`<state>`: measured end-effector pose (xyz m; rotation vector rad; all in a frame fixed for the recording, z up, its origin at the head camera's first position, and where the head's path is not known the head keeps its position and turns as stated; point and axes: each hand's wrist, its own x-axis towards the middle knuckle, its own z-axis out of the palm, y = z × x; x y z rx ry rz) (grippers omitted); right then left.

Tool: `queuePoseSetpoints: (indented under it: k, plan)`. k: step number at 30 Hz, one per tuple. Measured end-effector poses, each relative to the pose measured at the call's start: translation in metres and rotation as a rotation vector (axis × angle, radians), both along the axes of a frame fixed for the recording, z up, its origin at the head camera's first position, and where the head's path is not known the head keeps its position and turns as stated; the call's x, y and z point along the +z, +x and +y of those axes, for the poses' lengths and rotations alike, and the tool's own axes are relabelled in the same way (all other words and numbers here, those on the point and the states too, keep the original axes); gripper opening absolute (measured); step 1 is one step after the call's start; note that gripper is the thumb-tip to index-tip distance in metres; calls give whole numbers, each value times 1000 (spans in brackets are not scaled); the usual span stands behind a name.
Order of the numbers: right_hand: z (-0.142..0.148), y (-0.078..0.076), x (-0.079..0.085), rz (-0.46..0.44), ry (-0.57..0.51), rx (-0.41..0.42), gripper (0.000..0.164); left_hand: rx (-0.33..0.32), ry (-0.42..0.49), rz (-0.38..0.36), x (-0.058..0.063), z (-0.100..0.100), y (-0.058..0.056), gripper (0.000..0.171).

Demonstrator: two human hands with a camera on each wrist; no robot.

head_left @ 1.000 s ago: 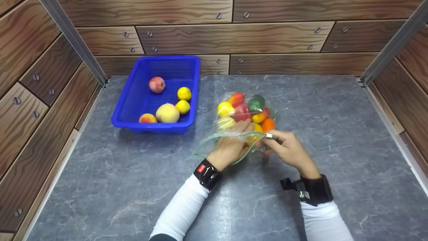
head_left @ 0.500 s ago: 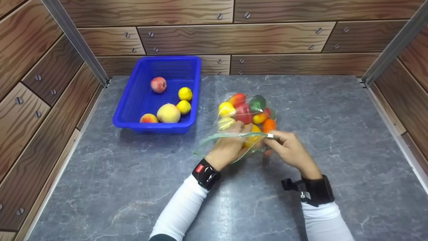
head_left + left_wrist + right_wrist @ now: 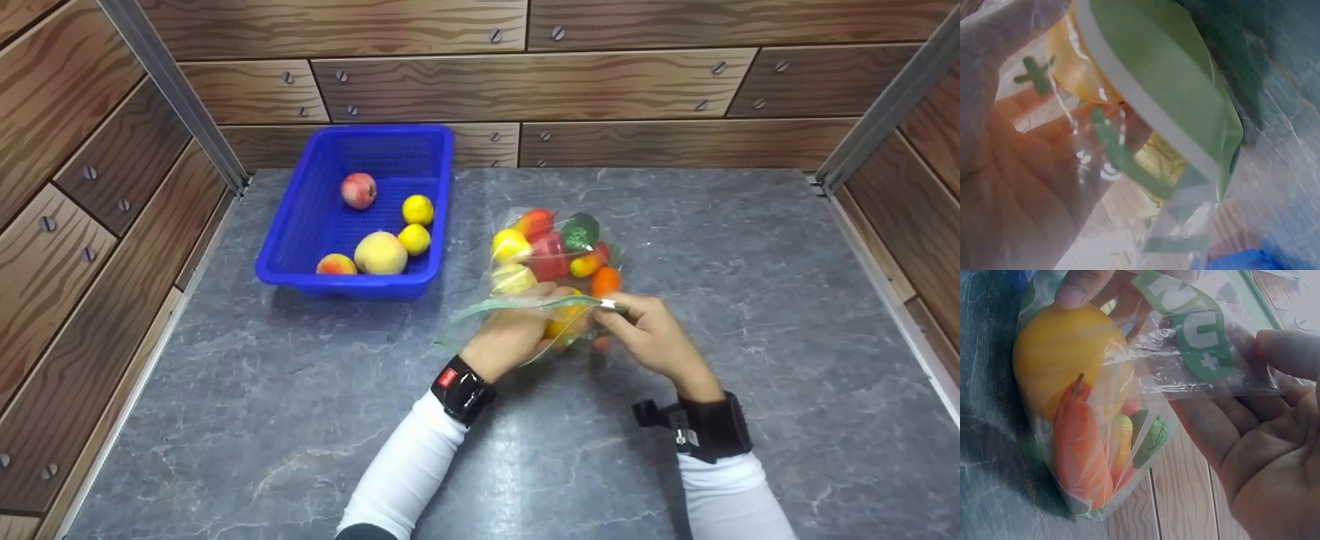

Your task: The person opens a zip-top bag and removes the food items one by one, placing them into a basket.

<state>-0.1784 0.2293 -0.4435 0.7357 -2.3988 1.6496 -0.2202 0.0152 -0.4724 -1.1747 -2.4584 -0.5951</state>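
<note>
A clear zip bag [image 3: 487, 304] with a green rim lies on the table, full of toy-like fruit and vegetables. My left hand [image 3: 510, 330] reaches through its mouth and holds a round orange fruit [image 3: 564, 319]; in the right wrist view, the thumb rests on that fruit [image 3: 1064, 354] with fingers behind it. At the right end of the rim, by the white slider [image 3: 607, 304], my right hand [image 3: 651, 334] pinches the bag's edge. Inside are a carrot-like orange piece [image 3: 1078, 450], a dark green piece [image 3: 580, 231], a red one [image 3: 549, 256] and yellow ones [image 3: 510, 245].
A blue basket [image 3: 281, 225] stands at the back left. It contains a red apple [image 3: 358, 190], two lemons [image 3: 418, 210], a large pale peach [image 3: 381, 253] and a smaller red-yellow fruit [image 3: 336, 265]. Wood-patterned panels [image 3: 525, 86] enclose the grey table [image 3: 262, 420] on the sides shown.
My left hand's fingers have drawn back and curled toward the round orange fruit inside the bag. The right hand keeps its pinch on the rim. The basket is unchanged.
</note>
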Motion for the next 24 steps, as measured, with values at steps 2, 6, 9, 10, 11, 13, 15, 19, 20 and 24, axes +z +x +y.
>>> queuePoseSetpoints:
  k: [2,6,9,10,11,13,15,19,20,24]
  plan:
    - [0,0,0,-4,3,1,12,-5,-7,-9,0,0,0,34]
    - [1,0,0,-12,10,-1,13,-13,-19,-73,-2,0,0,35]
    - [1,0,0,-10,14,-2,13,-25,-24,-83,-4,0,-2,35]
    - [1,0,-1,-7,18,-3,12,-35,-27,-73,-4,0,-2,33]
    - [1,0,-1,-3,21,-3,12,-46,-31,-56,-4,0,-3,32]
    - [1,0,-1,1,28,-6,12,-65,-35,-25,-4,-1,-4,30]
    - [0,1,-1,6,39,-9,11,-81,-54,-1,-3,-1,-4,31]
    - [0,0,-1,3,43,-12,12,-48,-100,-1,1,-3,-3,33]
    - [1,0,-1,2,41,-14,12,-39,-107,-3,1,-3,-3,32]
    - [1,0,-1,-9,28,-14,14,-17,-66,-63,1,-3,-2,24]
